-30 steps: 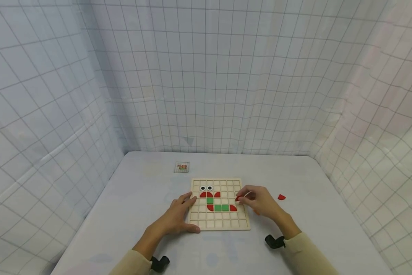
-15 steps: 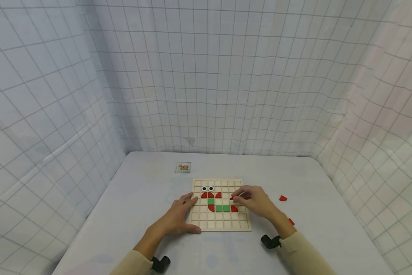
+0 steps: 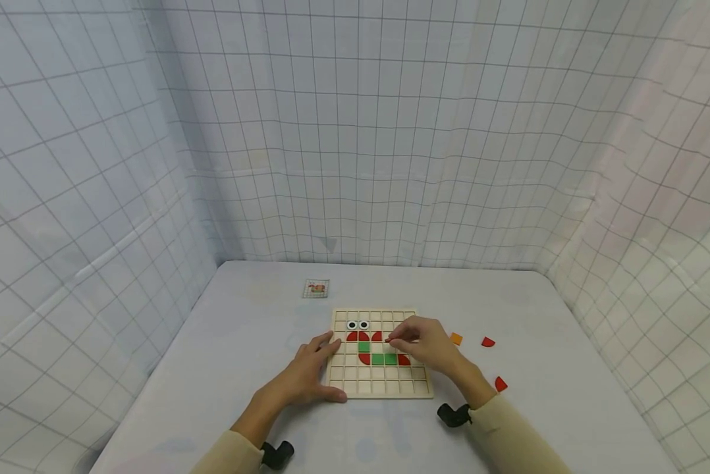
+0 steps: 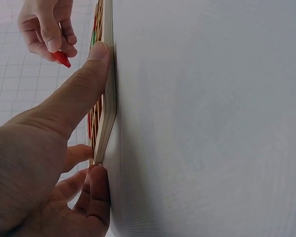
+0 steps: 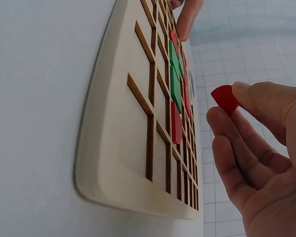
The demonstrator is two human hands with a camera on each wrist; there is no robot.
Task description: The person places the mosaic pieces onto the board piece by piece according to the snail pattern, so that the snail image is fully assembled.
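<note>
A pale wooden grid board point(image 3: 381, 388) lies flat on the table. Spread around its near-left corner, my left hand point(image 3: 304, 376) rests its thumb point(image 4: 84, 79) on the front edge and its fingertips along the left side. Between thumb and fingertips my right hand point(image 3: 429, 343) pinches a red quarter-circle tile point(image 5: 225, 100), held over the board's right half. Two round eye tiles point(image 3: 352, 325), several red quarter-circles point(image 3: 363, 359) and green square tiles point(image 3: 377, 359) sit in the grid. The right hand covers some far-right cells in the head view.
A small picture card point(image 3: 316, 288) lies beyond the board. To the right are an orange square tile point(image 3: 456, 338) and two loose red quarter-circles point(image 3: 488, 342). White gridded curtains point(image 3: 355, 164) surround the table point(image 3: 242, 329).
My right hand has moved left over the board with the red tile, uncovering the orange tile and a loose red one on the table. My left hand has stayed at the corner.
</note>
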